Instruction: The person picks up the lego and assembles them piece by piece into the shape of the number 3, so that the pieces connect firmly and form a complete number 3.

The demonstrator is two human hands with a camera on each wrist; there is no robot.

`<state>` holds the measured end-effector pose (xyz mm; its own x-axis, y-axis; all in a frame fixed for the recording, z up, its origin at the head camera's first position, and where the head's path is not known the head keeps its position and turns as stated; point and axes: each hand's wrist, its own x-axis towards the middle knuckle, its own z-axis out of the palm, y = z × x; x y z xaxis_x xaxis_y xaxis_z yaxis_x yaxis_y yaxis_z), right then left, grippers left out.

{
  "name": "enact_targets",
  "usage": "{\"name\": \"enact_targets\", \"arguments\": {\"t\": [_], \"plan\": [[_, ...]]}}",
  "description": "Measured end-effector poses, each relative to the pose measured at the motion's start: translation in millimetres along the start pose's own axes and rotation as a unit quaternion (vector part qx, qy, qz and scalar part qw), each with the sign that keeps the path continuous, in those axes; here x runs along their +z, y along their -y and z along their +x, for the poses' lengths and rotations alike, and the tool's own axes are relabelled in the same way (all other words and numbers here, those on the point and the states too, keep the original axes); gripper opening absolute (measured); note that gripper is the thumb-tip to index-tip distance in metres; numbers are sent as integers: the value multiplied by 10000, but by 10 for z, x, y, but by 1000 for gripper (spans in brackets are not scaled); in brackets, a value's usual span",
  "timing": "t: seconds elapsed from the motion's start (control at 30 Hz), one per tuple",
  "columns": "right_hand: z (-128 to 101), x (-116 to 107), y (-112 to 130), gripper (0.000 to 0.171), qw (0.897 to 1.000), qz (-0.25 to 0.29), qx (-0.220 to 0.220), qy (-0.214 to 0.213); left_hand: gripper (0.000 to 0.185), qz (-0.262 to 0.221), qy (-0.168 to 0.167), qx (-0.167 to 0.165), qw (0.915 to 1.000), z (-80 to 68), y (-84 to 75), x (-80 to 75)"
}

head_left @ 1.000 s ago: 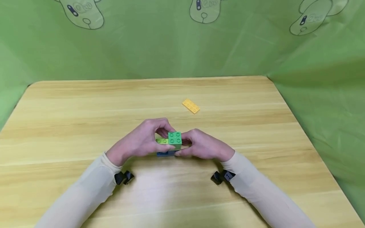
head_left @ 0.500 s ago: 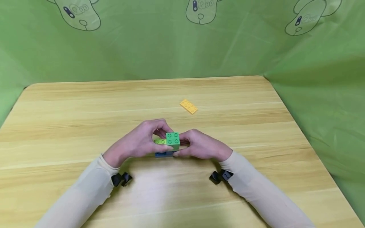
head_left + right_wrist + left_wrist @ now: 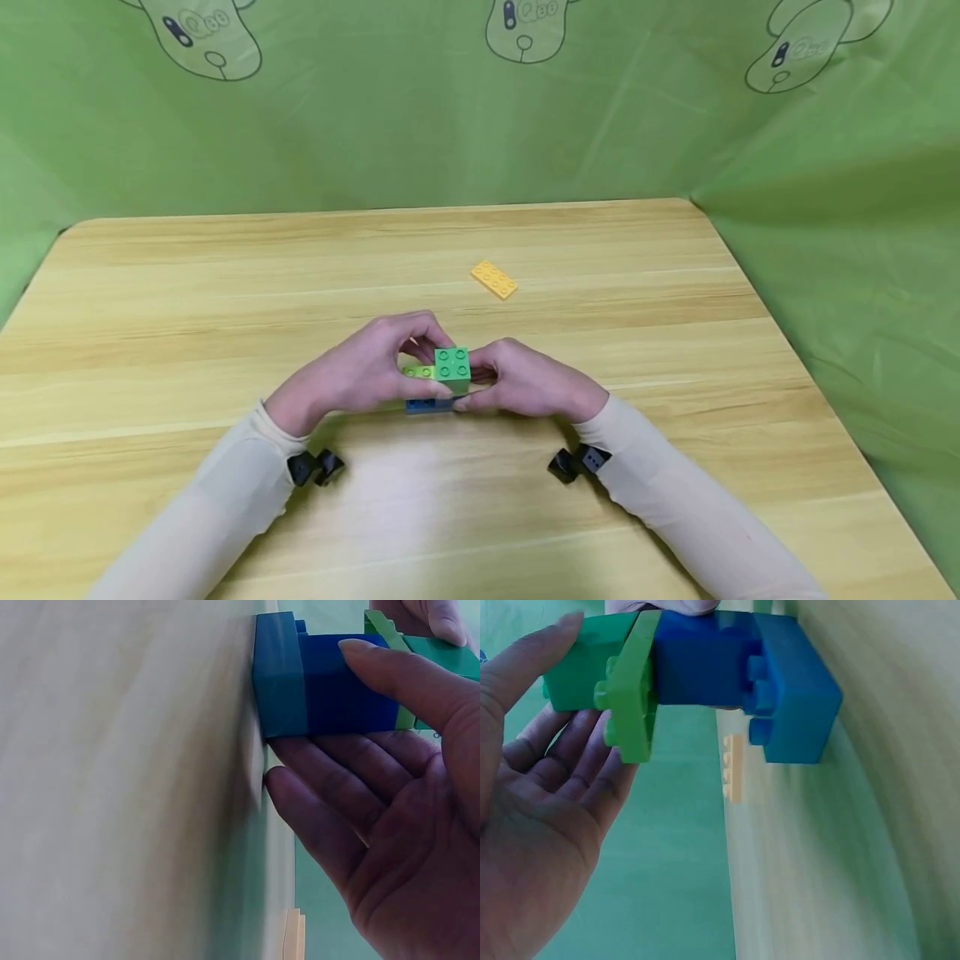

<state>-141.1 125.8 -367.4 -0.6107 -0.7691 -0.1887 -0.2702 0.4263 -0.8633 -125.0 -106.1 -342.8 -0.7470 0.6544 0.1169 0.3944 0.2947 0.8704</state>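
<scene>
Your left hand (image 3: 360,371) and right hand (image 3: 525,383) meet round a small brick stack (image 3: 442,379) that stands on the desk (image 3: 187,275), about midway between its left and right edges and nearer the front edge than the back. The stack shows a green brick (image 3: 452,366) on top, a thin lime plate (image 3: 418,372) jutting to your left beneath it, and blue bricks (image 3: 423,405) at the bottom against the wood. Your left fingers curl over the lime plate and the green brick; your right thumb (image 3: 397,671) and fingers pinch the blue part from the other side. How firmly either hand presses is hard to judge, as the wrist views are close and partly blurred. A yellow plate (image 3: 494,279) lies flat on the desk, well apart towards the back edge.
</scene>
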Motion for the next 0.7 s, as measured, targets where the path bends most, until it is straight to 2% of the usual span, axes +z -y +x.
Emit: {"name": "enact_targets", "arguments": {"t": [0.37,0.5,0.7], "plan": [[-9,-5,-23,28,10000,34,-46,-27,42,-144,352,-63,9993,38,-20,-100],[-3,2,-32,28,10000,54,14,-18,41,-323,324,67,9989,50,-26,-159],[1,15,-45,30,9999,39,117,-25,34,-488,94,324,9982,140,16,-248]]}}
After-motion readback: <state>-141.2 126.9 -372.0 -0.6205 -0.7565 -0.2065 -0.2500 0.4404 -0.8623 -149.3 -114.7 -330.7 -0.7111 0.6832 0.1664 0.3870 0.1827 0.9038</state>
